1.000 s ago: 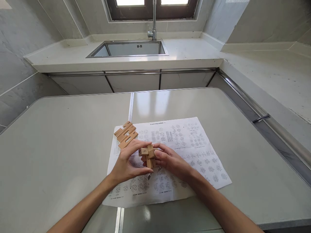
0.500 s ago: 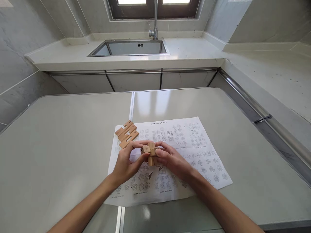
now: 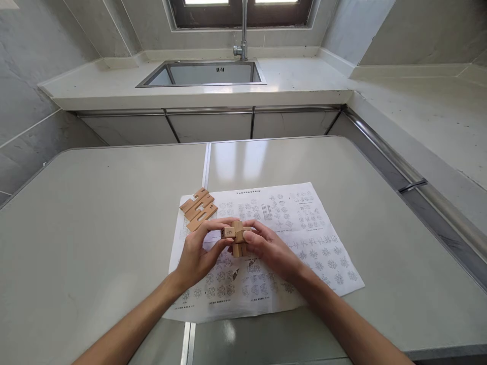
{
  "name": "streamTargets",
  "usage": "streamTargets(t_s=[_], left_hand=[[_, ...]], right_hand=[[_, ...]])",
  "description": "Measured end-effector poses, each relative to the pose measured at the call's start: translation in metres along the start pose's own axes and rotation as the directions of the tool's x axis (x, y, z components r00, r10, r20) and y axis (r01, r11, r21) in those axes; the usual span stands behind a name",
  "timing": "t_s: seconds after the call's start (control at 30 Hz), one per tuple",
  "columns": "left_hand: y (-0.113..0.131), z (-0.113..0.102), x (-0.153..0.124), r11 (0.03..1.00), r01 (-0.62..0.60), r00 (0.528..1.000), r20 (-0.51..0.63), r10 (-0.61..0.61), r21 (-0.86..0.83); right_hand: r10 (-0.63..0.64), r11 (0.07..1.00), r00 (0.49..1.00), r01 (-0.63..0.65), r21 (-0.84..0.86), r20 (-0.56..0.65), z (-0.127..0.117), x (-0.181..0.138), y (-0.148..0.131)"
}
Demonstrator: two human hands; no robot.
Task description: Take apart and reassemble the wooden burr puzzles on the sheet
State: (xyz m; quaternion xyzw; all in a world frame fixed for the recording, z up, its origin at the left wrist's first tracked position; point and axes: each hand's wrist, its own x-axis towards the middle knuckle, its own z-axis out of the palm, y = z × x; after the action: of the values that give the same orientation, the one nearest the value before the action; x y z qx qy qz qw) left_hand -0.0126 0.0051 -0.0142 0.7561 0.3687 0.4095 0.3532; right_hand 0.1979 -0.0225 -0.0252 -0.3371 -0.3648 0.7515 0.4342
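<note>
A small wooden interlocking puzzle (image 3: 235,236), made of crossed light-brown bars, is held between both hands just above a printed sheet of diagrams (image 3: 300,228). My left hand (image 3: 198,256) pinches its left side with fingers curled round a bar. On its right side, my right hand (image 3: 268,251) has thumb and fingers closed over the wood. Several loose notched wooden pieces (image 3: 198,208) lie together on the sheet's far left corner, a little beyond my left hand.
The sheet lies on a pale grey table (image 3: 95,218) with a seam down the middle. Beyond it runs a white counter with a steel sink (image 3: 201,73) and tap (image 3: 242,30) under a window. A counter with a metal rail (image 3: 399,162) borders the right.
Both hands have shifted the puzzle slightly up and away and turned it a little. The loose pieces and the sheet have not moved.
</note>
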Motion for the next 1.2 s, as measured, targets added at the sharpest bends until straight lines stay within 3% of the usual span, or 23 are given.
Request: streamTargets(t_s=[0.53,0.67,0.83,1.2], left_hand=[[-0.0026,-0.0001,0.0009,1.0,-0.005,0.999,-0.045,0.005,-0.005],[-0.0012,0.0,0.002,1.0,-0.014,0.999,-0.045,0.013,-0.022],[0.0016,0.0009,0.0027,0.994,0.037,0.998,-0.053,-0.042,-0.099],[-0.0043,0.0006,-0.0018,0.985,0.14,0.979,-0.135,-0.153,-0.1]], right_hand=[[0.0,0.998,0.997,-0.005,-0.06,-0.073,0.0054,-0.0022,-0.0043],[0.011,1.0,0.999,-0.011,0.005,-0.038,0.0043,-0.0019,-0.0027],[0.017,0.993,1.0,-0.02,0.119,0.02,0.0005,0.0003,0.0001],[-0.007,0.999,0.999,0.009,0.046,-0.043,-0.0004,0.0012,-0.0028]])
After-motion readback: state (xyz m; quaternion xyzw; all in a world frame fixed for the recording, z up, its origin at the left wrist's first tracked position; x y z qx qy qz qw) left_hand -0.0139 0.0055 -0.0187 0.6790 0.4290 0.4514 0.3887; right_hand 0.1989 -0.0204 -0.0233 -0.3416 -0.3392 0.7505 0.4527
